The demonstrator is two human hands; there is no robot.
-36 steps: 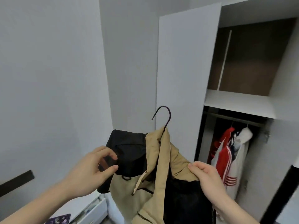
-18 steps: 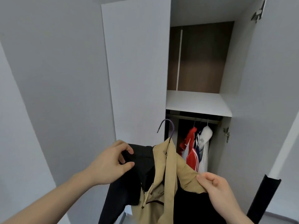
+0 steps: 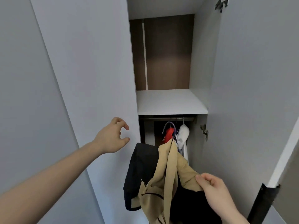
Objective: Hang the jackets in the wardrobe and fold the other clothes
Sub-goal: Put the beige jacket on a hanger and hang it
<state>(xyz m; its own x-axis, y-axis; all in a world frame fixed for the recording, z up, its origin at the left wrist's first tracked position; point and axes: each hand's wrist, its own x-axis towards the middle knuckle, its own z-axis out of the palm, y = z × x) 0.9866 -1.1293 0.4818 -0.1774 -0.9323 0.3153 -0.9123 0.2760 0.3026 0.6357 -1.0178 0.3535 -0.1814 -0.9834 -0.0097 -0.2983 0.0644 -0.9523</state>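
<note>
Two hands | right hand (image 3: 215, 189) pinches jacket (image 3: 168, 175) shoulder | left hand (image 3: 111, 136) loosely curled, empty

A single wide-angle view from the person's head looks forward and slightly up into the open wardrobe (image 3: 168, 101), standing close in front of it. Straight edges bow toward the frame's borders. Both forearms reach in from the near bottom corners. No second view exists to share any part.

Left hand (image 3: 111, 138) reaches forward, fingers loosely curled; right hand (image 3: 215, 189) pinches fabric.
</note>
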